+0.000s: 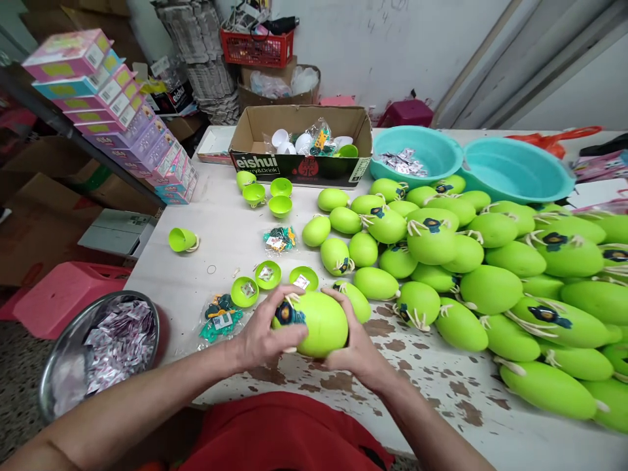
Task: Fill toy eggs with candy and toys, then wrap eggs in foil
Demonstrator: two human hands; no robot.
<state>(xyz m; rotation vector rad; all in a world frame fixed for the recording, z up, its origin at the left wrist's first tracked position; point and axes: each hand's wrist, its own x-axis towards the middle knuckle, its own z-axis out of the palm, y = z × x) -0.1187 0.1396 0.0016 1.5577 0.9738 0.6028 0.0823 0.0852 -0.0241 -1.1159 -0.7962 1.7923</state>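
A bright green plastic egg point(324, 324) with a painted eye and cream claw shapes is held between both my hands, above the table's near edge. My left hand point(269, 333) wraps its left end, thumb across the front. Around the right end my right hand point(356, 347) is closed, its fingers partly hidden. Just beyond lie green half shells point(244, 292), several with a small sachet inside. A clear bag of teal and orange parts point(220, 319) lies left of my left hand. Another such bag point(279, 239) sits farther back.
Many green eggs point(490, 288) cover the right side. Behind stand a cardboard box point(299, 173) and two turquoise basins point(520, 190). More half shells point(280, 205) sit near the box. At left are stacked toy boxes point(118, 118) and a metal bowl point(157, 327) of sachets.
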